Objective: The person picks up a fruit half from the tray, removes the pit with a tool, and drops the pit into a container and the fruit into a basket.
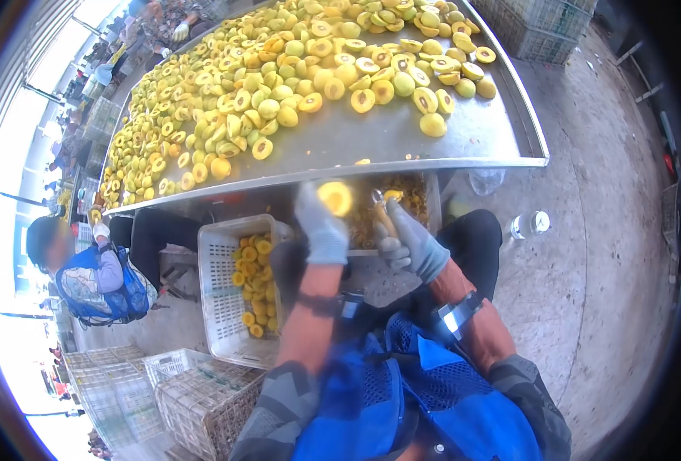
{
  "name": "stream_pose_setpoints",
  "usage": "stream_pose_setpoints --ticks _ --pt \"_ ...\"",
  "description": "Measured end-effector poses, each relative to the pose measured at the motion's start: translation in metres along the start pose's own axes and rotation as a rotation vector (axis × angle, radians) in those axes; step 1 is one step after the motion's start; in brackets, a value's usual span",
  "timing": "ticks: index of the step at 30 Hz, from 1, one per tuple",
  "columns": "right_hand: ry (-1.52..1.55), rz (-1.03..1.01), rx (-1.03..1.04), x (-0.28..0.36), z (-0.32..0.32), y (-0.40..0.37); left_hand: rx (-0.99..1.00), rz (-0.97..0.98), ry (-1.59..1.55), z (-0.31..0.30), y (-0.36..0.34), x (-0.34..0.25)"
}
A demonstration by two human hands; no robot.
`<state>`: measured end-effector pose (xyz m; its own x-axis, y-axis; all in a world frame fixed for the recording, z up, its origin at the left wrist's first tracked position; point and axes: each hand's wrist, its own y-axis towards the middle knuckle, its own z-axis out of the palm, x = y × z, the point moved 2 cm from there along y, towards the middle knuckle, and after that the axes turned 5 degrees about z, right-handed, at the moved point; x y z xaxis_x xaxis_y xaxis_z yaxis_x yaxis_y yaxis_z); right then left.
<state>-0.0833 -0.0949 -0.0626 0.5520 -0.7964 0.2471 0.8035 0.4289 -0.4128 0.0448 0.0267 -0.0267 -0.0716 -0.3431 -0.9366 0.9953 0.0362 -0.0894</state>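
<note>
Hands and produce, seen from above, with twelve o'clock at the top of the view. My left hand (325,227), gloved and somewhat blurred, grasps a fruit half (334,198), its cut yellow face exposed, near the centre and just below the table's edge. My right hand (411,244), also gloved, lies at four o'clock from that half, its fingers closed around the handle of a tool (385,217). The tool's metal tip points toward twelve; a yellow piece (393,195) shows just beside it, though whether the two touch I cannot tell. The two hands are apart.

Beyond them, from eleven to one o'clock, the metal table (317,146) bears a broad spread of fruit (279,84), much of it in halves, some with brown centres. Under its near edge, at twelve o'clock from my right hand, a bin (433,201) contains brownish scraps (416,187). At eight o'clock from my left hand, a white crate (219,296) holds yellow halves (260,286). Further crates (210,407) stand at seven o'clock, a jar (539,222) rests on the floor (540,307) at three, and a co-worker (110,284) in a blue vest sits near nine.
</note>
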Motion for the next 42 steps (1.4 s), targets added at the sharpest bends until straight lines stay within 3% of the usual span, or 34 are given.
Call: stream_pose_setpoints --ticks 2,4,6,8,11,17,19,21,27,29,33,36,37,40,42 --pt "-0.032 -0.012 -0.033 0.004 -0.005 0.001 -0.146 0.044 -0.042 -0.03 0.027 -0.015" --pt "-0.119 -0.087 -0.114 0.006 0.001 -0.005 -0.092 0.109 0.067 -0.072 0.044 -0.047" --pt "-0.127 -0.138 -0.131 0.007 0.001 -0.001 -0.206 0.383 0.248 -0.114 0.052 -0.076" --pt "-0.059 -0.159 -0.097 0.004 -0.008 0.006 -0.275 0.383 0.775 -0.197 0.093 -0.081" --pt "-0.11 -0.162 -0.169 0.003 0.002 0.008 -0.295 0.568 1.306 -0.251 0.111 -0.091" --pt "-0.303 -0.122 -0.301 -0.002 0.012 0.019 -0.044 0.651 1.305 -0.177 0.153 -0.087" --pt "-0.337 -0.134 -0.349 -0.001 0.011 0.019 0.037 0.506 1.359 -0.148 0.181 -0.073" --pt "-0.368 -0.156 -0.391 0.0 0.005 0.021 0.12 0.504 1.269 -0.152 0.235 -0.032" --pt "-0.465 -0.131 -0.59 0.007 -0.004 0.024 0.162 0.205 1.453 -0.121 0.298 0.024" --pt "-0.493 -0.134 -0.583 0.005 -0.009 0.027 0.063 0.302 1.605 -0.103 0.287 0.025" --pt "-0.576 -0.122 -0.539 0.002 -0.016 0.042 0.096 0.233 1.5 -0.079 0.265 0.016" --pt "-0.599 -0.164 -0.482 0.0 -0.012 0.044 0.137 0.326 1.223 -0.073 0.247 0.012" --pt "-0.644 -0.2 -0.485 0.002 -0.009 0.042 0.16 0.28 1.013 -0.069 0.24 0.012" --pt "-0.713 -0.285 -0.478 0.004 0.003 0.028 0.313 -0.15 -0.039 -0.055 0.185 0.002" --pt "-0.726 -0.325 -0.41 0.011 0.017 0.02 0.395 -0.239 -0.221 -0.049 0.14 -0.009"
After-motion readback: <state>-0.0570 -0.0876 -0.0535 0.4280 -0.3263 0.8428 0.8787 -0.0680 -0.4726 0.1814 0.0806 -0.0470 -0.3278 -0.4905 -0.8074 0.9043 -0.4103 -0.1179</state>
